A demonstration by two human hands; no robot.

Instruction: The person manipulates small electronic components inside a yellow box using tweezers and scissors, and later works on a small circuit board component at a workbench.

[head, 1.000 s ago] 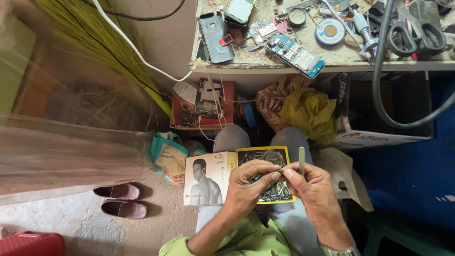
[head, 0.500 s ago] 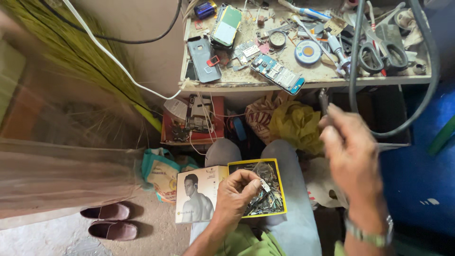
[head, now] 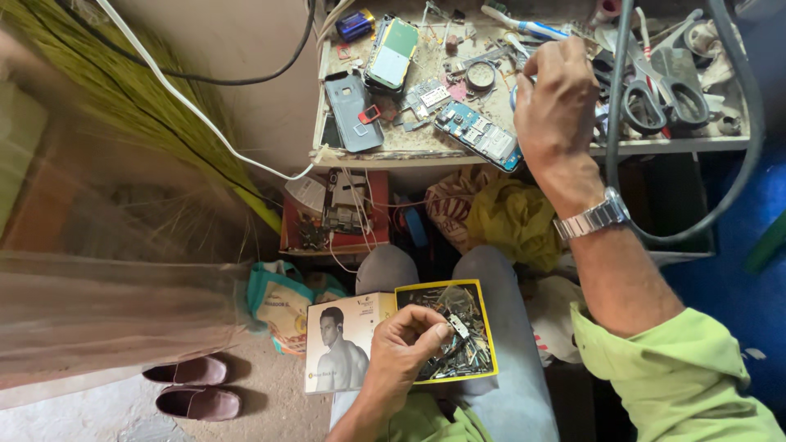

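A small metal part is pinched by the left hand over the open box; the right hand is curled above the desk, grip unclear.

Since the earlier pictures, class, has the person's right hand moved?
Yes. The right hand has risen from the open cardboard box of small metal parts on the lap up to the cluttered workbench, reaching over the bench top.
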